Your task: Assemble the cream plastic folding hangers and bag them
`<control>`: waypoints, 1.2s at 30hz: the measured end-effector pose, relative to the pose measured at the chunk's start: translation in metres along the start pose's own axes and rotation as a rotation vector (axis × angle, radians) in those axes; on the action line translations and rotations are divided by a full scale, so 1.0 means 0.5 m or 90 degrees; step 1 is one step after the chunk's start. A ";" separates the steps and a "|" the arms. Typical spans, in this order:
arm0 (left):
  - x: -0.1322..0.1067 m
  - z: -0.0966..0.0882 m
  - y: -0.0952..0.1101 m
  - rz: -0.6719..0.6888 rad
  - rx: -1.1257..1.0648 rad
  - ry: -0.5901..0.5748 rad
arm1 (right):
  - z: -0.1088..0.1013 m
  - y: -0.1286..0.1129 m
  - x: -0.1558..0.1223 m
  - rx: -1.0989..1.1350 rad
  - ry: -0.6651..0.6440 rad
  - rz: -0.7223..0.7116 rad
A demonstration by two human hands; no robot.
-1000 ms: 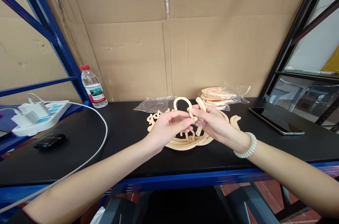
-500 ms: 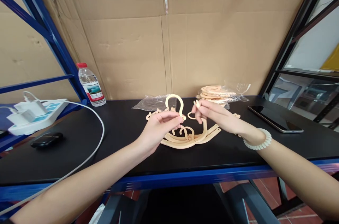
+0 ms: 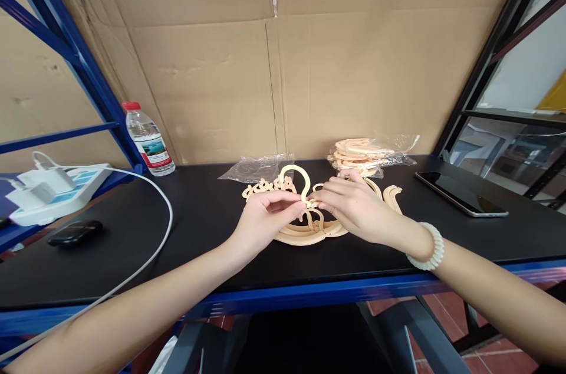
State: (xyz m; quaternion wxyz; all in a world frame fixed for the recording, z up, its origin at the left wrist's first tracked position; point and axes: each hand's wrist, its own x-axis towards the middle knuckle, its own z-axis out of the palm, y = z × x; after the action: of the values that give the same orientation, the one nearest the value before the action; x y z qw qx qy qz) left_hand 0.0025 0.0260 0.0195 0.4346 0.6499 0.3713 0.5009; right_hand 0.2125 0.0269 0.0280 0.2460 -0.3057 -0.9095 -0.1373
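Observation:
My left hand [image 3: 264, 213] pinches the stem of a cream plastic hook piece [image 3: 295, 178], whose loop stands up above the fingers. My right hand [image 3: 354, 207], with a white bead bracelet at the wrist, meets it from the right, fingers pinched at the hook's lower end on a small part I cannot make out. Both hands hover just over a pile of curved cream hanger pieces [image 3: 309, 233] lying on the black shelf top [image 3: 198, 244].
A clear bag of more cream pieces [image 3: 360, 156] and an emptier bag [image 3: 259, 169] lie behind. A phone [image 3: 460, 192] rests at right. At left stand a water bottle [image 3: 145, 139], a power strip with chargers [image 3: 53, 190], a white cable [image 3: 150, 256] and a black case [image 3: 69, 231]. Cardboard lines the back.
My right hand, apart and raised half a second ago, has come down and left to meet the left hand at the hook's base. The hook sits slightly lower.

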 end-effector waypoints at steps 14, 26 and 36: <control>-0.009 0.006 -0.002 0.068 0.103 0.018 | 0.039 -0.025 0.000 -0.108 0.078 -0.052; -0.007 0.003 -0.010 0.065 0.083 -0.016 | 0.022 -0.016 0.001 -0.062 0.097 0.001; -0.009 0.002 -0.009 0.060 0.061 -0.062 | 0.029 -0.018 -0.001 -0.044 0.087 0.006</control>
State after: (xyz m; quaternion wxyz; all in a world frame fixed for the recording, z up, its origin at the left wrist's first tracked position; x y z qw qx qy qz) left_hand 0.0024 0.0233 0.0138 0.3966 0.7103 0.3422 0.4702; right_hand 0.2020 0.0256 0.0145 0.2976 -0.3085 -0.8836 -0.1882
